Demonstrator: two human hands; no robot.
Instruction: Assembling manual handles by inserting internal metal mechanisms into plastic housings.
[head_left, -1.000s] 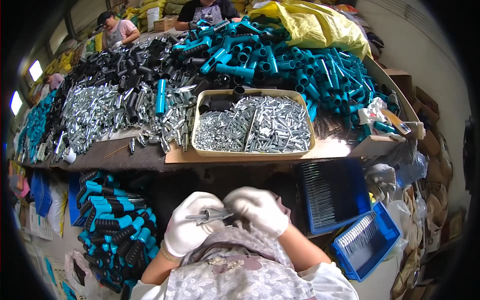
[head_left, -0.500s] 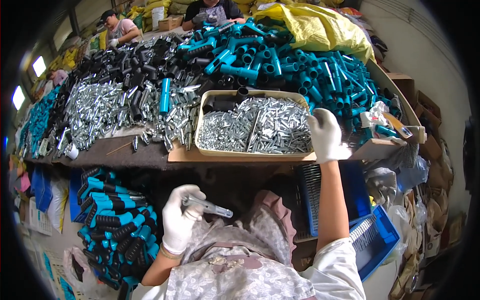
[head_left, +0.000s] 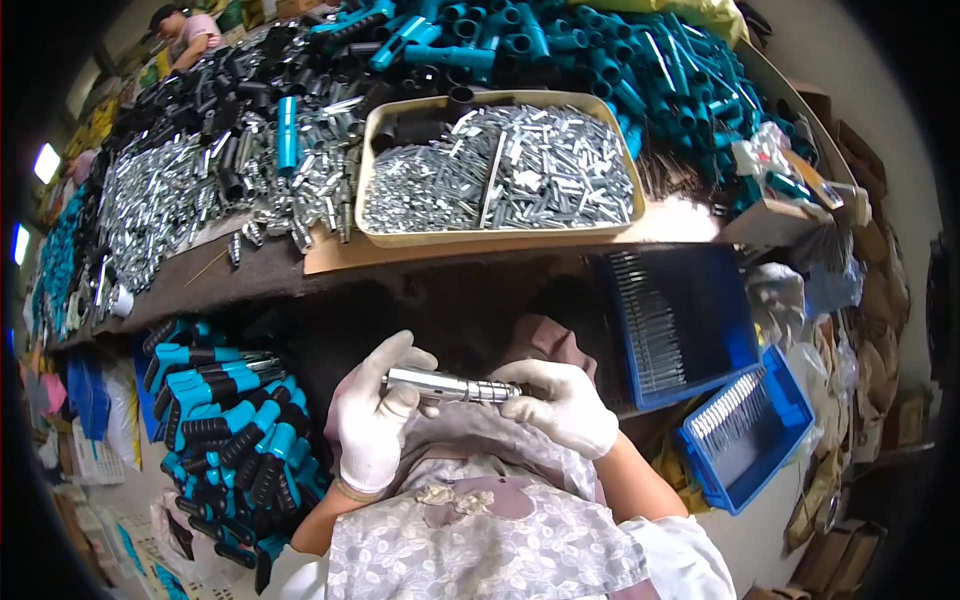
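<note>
A shiny metal cylinder [head_left: 448, 386] with grooves toward its right end lies level in front of my lap. My left hand [head_left: 372, 425], in a white glove, grips its left end between thumb and fingers. At the other end my gloved right hand [head_left: 562, 402] pinches the cylinder's tip; whether a small part sits in those fingers is hidden. Beyond both hands, a cream tray [head_left: 500, 237] on the table's front edge holds many small metal pins [head_left: 555, 170], split by a thin divider, with black tubes at its back left corner.
Teal tubes [head_left: 690, 90] and loose metal parts [head_left: 160, 215] heap the table behind and beside the tray. Teal-and-black handles [head_left: 240, 430] pile up at my left. Two blue bins at my right, a larger bin [head_left: 715, 320] and a smaller bin [head_left: 745, 490], contain rows of metal parts.
My right hand has come back from the tray's right edge to the metal cylinder and now touches its right end. My left hand still holds the cylinder. The view has tilted downward.
</note>
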